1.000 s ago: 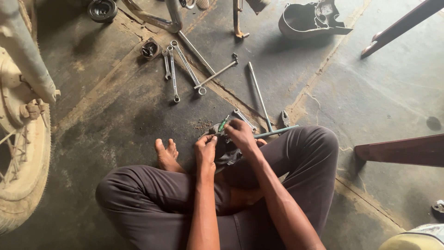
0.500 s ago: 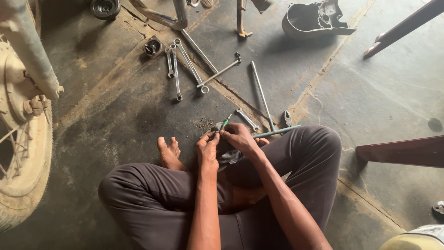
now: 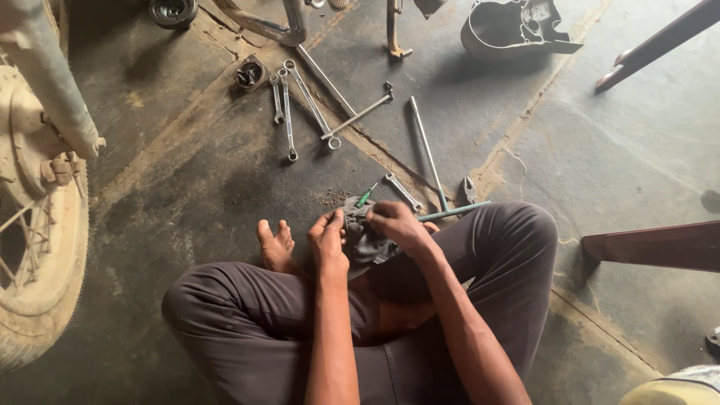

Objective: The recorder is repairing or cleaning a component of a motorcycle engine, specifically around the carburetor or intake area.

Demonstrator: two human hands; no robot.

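Seated cross-legged, the left hand (image 3: 328, 238) and right hand (image 3: 397, 225) both close their fingers on a dark rag (image 3: 365, 238) over the lap, seemingly wiping something; spanners (image 3: 289, 112) lie far left; a wheel (image 3: 34, 225) stands left.

repair workshop: spanners (image 3: 289, 112) on oily concrete floor (image 3: 187, 165), dusty wheel (image 3: 34, 247).

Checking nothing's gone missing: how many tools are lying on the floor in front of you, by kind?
Wrenches: 5, four grouped, one nearer the knee
Long rods: 2
Pliers: 1
Total: 8
The left hand and right hand hold a grey rag, not counted.
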